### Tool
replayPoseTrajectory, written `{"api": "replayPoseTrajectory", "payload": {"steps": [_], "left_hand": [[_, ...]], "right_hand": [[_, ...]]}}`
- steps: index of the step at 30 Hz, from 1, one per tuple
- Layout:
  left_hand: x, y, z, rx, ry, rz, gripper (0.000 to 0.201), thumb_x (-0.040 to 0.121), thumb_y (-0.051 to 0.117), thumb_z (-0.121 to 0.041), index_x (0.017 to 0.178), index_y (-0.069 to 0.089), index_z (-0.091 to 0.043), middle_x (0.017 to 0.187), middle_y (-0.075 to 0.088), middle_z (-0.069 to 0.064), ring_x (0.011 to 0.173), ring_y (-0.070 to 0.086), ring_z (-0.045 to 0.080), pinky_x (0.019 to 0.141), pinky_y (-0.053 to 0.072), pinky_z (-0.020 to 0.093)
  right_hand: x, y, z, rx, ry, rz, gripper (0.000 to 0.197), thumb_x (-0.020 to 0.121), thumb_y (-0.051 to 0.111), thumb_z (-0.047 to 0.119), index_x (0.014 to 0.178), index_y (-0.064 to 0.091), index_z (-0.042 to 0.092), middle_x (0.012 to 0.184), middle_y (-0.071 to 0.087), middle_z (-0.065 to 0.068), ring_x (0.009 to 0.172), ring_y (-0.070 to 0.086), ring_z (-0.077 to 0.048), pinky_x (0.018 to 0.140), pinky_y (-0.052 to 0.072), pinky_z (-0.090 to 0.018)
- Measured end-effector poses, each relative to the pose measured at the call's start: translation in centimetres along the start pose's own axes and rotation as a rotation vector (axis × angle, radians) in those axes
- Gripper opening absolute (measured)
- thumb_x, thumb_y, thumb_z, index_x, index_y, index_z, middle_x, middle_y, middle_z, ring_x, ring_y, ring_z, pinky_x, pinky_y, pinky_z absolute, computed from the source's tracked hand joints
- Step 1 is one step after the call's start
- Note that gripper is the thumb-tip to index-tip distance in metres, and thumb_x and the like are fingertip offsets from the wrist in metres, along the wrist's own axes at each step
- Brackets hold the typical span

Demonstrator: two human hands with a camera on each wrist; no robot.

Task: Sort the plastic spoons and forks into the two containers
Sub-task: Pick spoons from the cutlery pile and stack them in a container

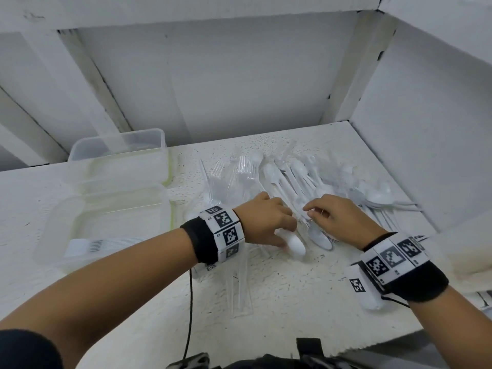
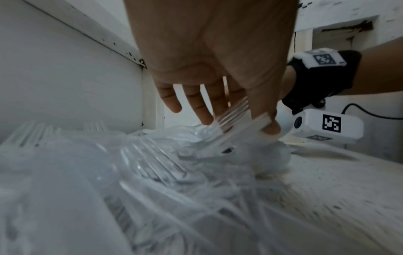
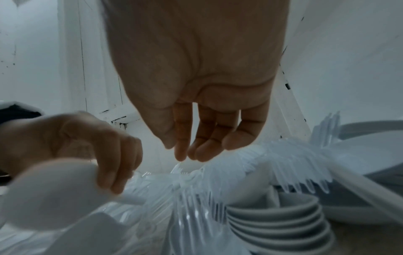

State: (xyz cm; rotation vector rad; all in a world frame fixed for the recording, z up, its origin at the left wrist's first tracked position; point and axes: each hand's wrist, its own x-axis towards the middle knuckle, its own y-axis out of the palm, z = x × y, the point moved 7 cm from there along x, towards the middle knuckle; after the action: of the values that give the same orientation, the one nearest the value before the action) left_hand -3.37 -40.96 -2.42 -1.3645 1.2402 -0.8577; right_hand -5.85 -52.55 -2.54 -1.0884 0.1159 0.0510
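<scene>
My left hand (image 1: 266,218) is clamped on a white spoon (image 1: 295,246). My right hand (image 1: 336,217) hangs loose, fingers apart, over the spoons and forks (image 1: 279,179). Two boxes (image 1: 117,193) sit at nine o'clock on the tabletop (image 1: 292,294)

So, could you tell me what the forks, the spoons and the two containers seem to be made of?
Forks: clear glossy plastic; the table shows through the tines. Spoons: opaque white plastic, smooth, softly shiny. The near container and the far container: translucent, slightly frosted plastic, walls see-through, with a yellow-green rim that is possibly a rubbery seal.
</scene>
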Motion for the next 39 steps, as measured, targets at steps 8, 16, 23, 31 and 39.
{"api": "replayPoseTrajectory", "payload": {"steps": [8, 16, 23, 31, 39], "left_hand": [[-3.5, -5.7, 4.1, -0.953, -0.269, -0.514, 0.014, 0.088, 0.062, -0.02, 0.101, 0.063, -0.016, 0.094, 0.064, -0.013, 0.086, 0.058, -0.01, 0.081, 0.044, 0.01], [-7.6, -7.5, 8.0, -1.319, -0.487, -0.865, 0.009, 0.1, 0.039, -0.024, 0.101, 0.047, -0.026, 0.074, 0.062, 0.0, 0.068, 0.063, 0.017, 0.077, 0.054, 0.036], [-8.5, -5.3, 7.9, -1.15, -0.625, -0.704, 0.007, 0.097, 0.044, -0.033, 0.095, 0.05, -0.032, 0.069, 0.04, -0.001, 0.054, 0.032, 0.01, 0.048, 0.029, 0.02], [-8.9, -3.1, 8.8, -0.632, -0.809, -0.426, 0.02, 0.091, 0.056, -0.026, 0.086, 0.057, -0.007, 0.069, 0.052, -0.001, 0.06, 0.045, 0.012, 0.055, 0.034, 0.022], [-10.8, -0.6, 10.2, -0.914, -1.077, -0.379, 0.016, 0.093, 0.047, -0.015, 0.097, 0.056, -0.001, 0.066, 0.041, 0.005, 0.053, 0.036, 0.016, 0.046, 0.033, 0.025]], "right_hand": [[0.1, 0.1, 1.7, 0.021, -0.12, 0.077, 0.022, 0.089, 0.057, 0.016, 0.109, 0.066, 0.023, 0.082, 0.044, 0.013, 0.075, 0.05, -0.007, 0.068, 0.037, -0.014], [-1.9, 4.4, 4.6, -0.454, -0.517, 0.111, 0.06, 0.046, 0.088, 0.018, 0.098, 0.068, 0.039, 0.083, 0.051, -0.001, 0.064, 0.046, -0.014, 0.054, 0.029, -0.025], [-2.2, 3.3, 6.5, -0.191, -0.726, -0.057, 0.018, 0.081, 0.057, 0.026, 0.087, 0.074, 0.03, 0.086, 0.063, -0.001, 0.074, 0.054, -0.014, 0.059, 0.04, -0.025], [-1.1, -1.9, 8.1, 0.535, -0.482, -0.324, 0.016, 0.092, 0.047, 0.016, 0.097, 0.062, 0.022, 0.094, 0.067, 0.005, 0.091, 0.064, -0.01, 0.084, 0.051, -0.02], [3.0, -2.2, 6.9, 0.894, 0.01, -0.427, 0.012, 0.102, 0.026, 0.029, 0.1, 0.038, 0.029, 0.061, 0.041, -0.005, 0.045, 0.041, -0.013, 0.04, 0.041, -0.022]]}}
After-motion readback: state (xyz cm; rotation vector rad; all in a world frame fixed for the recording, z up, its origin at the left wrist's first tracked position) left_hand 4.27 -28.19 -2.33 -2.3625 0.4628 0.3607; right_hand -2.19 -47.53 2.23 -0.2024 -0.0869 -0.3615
